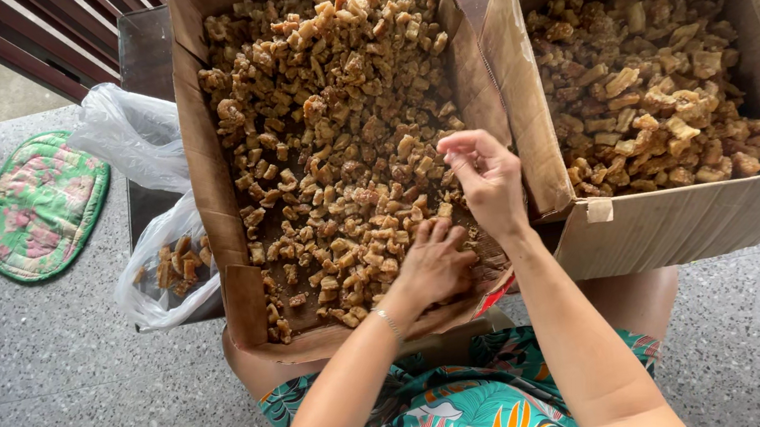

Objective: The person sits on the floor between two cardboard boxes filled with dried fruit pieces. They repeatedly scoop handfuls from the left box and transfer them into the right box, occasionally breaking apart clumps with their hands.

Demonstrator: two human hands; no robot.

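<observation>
sorting on: left hand rakes the full box, right fingers pinching, seemingly one chunk; bag barely filled.

Two boxes side by side

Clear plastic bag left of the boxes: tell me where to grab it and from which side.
Take the clear plastic bag by its loose, crumpled upper film, coming from above on the left. The brown pieces sag at the bottom, so the top is empty and pinchable; the left box blocks its right side. Both hands are over that box.
</observation>
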